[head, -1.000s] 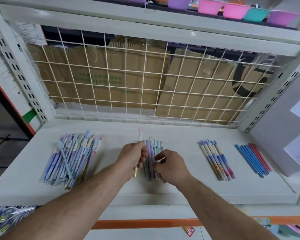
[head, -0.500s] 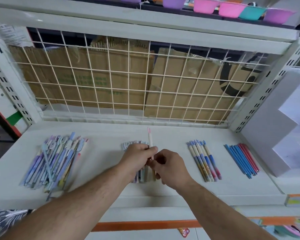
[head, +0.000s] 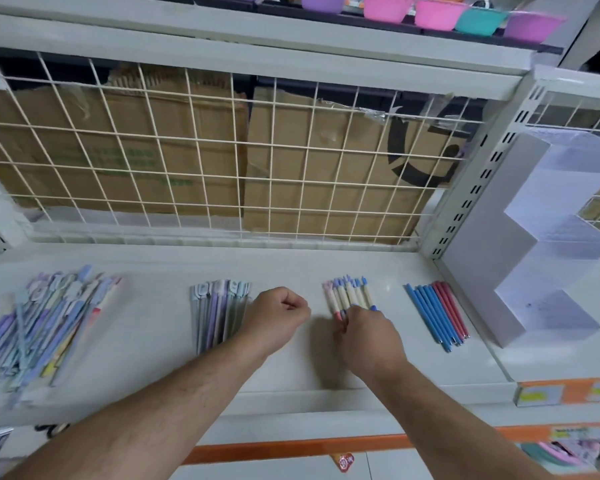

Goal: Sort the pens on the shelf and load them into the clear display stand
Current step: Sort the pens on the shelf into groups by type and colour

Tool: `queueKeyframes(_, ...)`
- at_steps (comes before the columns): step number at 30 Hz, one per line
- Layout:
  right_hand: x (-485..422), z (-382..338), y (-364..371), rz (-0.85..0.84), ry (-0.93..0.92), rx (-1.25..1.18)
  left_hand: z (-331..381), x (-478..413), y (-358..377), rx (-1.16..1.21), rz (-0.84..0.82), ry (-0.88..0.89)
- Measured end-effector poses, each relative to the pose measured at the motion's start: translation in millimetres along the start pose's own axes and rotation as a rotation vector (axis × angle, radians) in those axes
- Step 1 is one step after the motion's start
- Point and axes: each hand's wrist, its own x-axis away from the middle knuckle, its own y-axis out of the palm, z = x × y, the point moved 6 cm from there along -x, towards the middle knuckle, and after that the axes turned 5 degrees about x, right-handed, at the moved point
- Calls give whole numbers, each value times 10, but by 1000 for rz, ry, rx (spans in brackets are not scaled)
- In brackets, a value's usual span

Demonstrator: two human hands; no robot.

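Four groups of pens lie on the white shelf [head: 291, 265]. A loose heap of pastel pens [head: 45, 323] is at the far left. A neat row of grey and purple pens [head: 219, 306] lies left of centre. My left hand [head: 278, 313] is a closed fist beside that row, holding nothing. My right hand [head: 368, 334] rests with curled fingers on the lower ends of the cream pens with blue and pink caps [head: 349, 294]. Blue and red pens [head: 437, 311] lie further right. The clear stepped display stand [head: 548, 237] stands at the right end.
A white wire grid [head: 222, 161] with cardboard behind it closes the back of the shelf. Coloured bowls [head: 437, 13] sit on the shelf above. An orange price rail [head: 291, 448] runs below the front edge.
The pen I held upright between both hands is gone from them. My right hand has moved right onto the cream pens. My left hand has closed into a fist. The view has shifted right.
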Motion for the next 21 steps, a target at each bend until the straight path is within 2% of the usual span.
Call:
queueKeyframes(5, -24, 31, -41, 24, -69, 85, 28, 1, 87, -36, 16, 2)
queueKeyframes(11, -52, -15, -26, 80, -144, 24, 2, -18, 101, -96, 36, 26)
queueKeyframes(21, 75, -735, -25, 162, -443, -55, -29, 80, -462, -558, 162, 222)
